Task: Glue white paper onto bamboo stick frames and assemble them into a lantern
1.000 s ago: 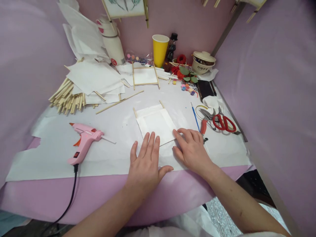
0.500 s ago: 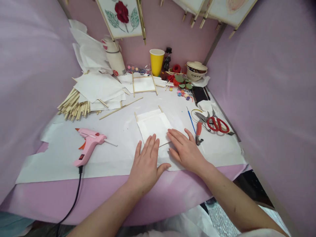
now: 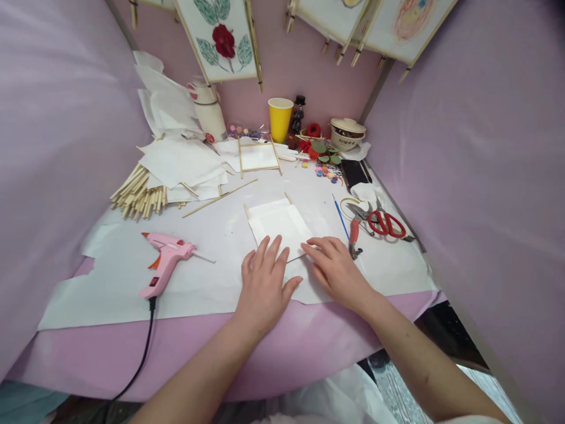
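Note:
A white paper sheet [image 3: 280, 227] lies on a thin wooden stick frame [image 3: 288, 198], whose stick ends poke out at the far edge. My left hand [image 3: 263, 287] rests flat with its fingertips on the sheet's near edge. My right hand [image 3: 339, 274] lies just to the right, its fingertips touching the sheet's near right corner. Neither hand grips anything. The frame's near part is hidden under the paper and my fingers.
A pink glue gun [image 3: 165, 259] lies to the left, its black cord running off the table edge. To the right are red-handled scissors [image 3: 386, 224], red-handled pliers [image 3: 354, 229] and a blue paintbrush [image 3: 341, 219]. Wooden sticks [image 3: 139, 197], paper sheets [image 3: 180, 162] and a yellow cup [image 3: 280, 113] stand farther back.
The view has tilted upward, showing more of the hanging pictures. My right hand has drawn its fingers together and moved slightly left, and my left fingertips now lie on the sheet's near edge.

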A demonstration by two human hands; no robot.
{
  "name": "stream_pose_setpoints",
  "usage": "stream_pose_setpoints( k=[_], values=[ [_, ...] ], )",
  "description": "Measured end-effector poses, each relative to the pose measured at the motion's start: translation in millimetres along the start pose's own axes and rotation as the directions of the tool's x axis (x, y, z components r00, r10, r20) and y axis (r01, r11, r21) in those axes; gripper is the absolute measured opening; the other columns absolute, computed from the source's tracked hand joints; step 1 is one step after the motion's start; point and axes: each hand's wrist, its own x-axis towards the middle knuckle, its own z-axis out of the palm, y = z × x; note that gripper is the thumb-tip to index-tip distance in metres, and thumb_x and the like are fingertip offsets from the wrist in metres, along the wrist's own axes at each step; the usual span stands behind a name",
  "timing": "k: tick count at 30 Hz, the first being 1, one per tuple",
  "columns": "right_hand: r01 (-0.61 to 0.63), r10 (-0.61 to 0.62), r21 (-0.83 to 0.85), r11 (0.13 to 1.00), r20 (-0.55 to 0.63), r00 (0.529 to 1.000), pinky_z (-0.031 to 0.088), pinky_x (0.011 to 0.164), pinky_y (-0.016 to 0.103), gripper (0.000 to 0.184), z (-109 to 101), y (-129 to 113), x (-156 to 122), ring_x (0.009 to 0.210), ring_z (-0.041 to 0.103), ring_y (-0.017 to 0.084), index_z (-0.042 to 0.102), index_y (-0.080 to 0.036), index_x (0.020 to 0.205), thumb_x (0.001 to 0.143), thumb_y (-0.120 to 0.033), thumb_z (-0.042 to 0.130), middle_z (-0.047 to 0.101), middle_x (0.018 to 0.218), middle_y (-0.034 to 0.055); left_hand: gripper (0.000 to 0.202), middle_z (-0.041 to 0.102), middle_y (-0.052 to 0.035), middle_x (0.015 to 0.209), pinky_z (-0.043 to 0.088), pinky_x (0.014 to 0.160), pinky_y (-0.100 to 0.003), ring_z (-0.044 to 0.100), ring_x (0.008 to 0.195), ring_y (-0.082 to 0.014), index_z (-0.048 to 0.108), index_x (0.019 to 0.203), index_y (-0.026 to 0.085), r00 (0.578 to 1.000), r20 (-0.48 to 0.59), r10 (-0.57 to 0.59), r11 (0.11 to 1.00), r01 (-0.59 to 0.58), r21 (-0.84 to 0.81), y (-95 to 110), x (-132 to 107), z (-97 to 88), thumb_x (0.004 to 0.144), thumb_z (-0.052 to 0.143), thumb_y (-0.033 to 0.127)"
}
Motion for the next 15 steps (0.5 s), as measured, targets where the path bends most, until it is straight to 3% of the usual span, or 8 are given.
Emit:
stream_pose_setpoints(
  k=[6,15],
  values=[
    [-0.001,0.004,-0.028,1.0,0.107,0.994,0.04,0.098,0.043,0.035,6,-15,13,0.108,0.049,0.026,0.06,-0.021,0.124,0.092,-0.014,0.049,0.06,0.117,0.0091,0.056,0.033,-0.0078,0.157,0.025,0.111,-0.061,0.022,0.146,-0.035,0.051,0.138,0.02,0.997,0.07,-0.019,0.999,0.015,0.05,4,8,2.7,0.093,0.049,0.054],
    [-0.035,0.038,-0.039,0.999,0.074,0.997,0.035,0.099,0.044,0.036,7,-13,13,0.113,0.047,0.026,0.06,-0.02,0.125,0.091,-0.015,0.049,0.058,0.124,0.009,0.063,0.031,-0.0107,0.158,0.023,0.11,-0.059,0.024,0.145,-0.0347,0.051,0.137,0.017,0.999,0.039,-0.026,0.999,0.027,-0.019,-5,9,1.2,0.092,0.046,0.061]
  ],
)
